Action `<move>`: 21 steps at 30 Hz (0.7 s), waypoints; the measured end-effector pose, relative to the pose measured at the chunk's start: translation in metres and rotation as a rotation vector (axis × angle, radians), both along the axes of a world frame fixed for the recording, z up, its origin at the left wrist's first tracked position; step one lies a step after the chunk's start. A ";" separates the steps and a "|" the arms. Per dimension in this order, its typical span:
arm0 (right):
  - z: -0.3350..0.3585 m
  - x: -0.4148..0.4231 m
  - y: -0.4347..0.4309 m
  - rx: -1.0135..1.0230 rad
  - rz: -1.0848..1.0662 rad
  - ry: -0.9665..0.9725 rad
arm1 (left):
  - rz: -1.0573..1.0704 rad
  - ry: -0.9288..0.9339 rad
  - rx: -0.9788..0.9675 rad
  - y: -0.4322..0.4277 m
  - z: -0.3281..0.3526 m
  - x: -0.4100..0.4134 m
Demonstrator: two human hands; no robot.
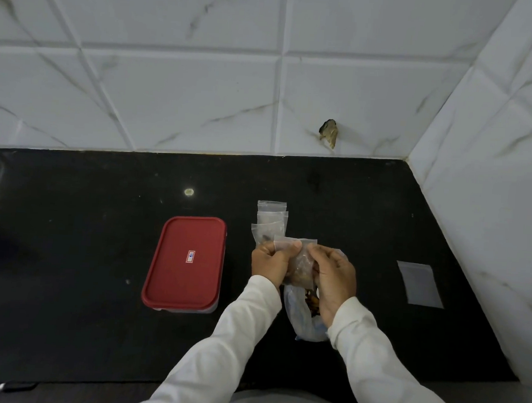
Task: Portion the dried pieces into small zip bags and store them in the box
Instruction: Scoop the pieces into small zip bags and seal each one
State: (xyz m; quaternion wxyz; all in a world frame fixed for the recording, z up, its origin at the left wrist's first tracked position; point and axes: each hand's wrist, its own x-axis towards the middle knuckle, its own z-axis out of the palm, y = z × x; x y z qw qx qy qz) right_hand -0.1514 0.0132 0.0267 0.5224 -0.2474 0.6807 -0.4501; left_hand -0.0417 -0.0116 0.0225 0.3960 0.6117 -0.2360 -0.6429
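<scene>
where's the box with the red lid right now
In the head view the box sits lid-on on the black counter, just left of the left hand, which holds a zip bag.

Home kitchen, by the look: black stone surface [97,284] set in a corner of white marble-look wall tiles [171,96], with a red-lidded food box [186,263] on its left part.

Head view (wide-angle) looks down, close over counter [97,284]
</scene>
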 end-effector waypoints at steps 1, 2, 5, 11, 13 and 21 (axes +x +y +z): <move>-0.002 -0.001 -0.001 0.005 0.004 0.002 | -0.004 0.004 0.002 0.001 -0.001 0.000; -0.002 -0.001 -0.001 0.000 0.001 0.005 | -0.009 0.009 0.003 0.002 -0.002 0.000; -0.003 -0.001 -0.002 0.014 -0.004 0.013 | 0.008 0.056 0.015 0.005 -0.004 0.002; -0.009 -0.001 -0.002 0.006 -0.010 0.024 | 0.093 0.062 0.076 -0.002 -0.006 0.007; -0.008 0.000 0.000 -0.003 0.015 0.040 | 0.105 0.035 0.059 0.000 -0.009 0.008; -0.007 0.001 0.005 -0.050 0.054 0.069 | 0.097 0.085 -0.001 0.010 -0.016 0.015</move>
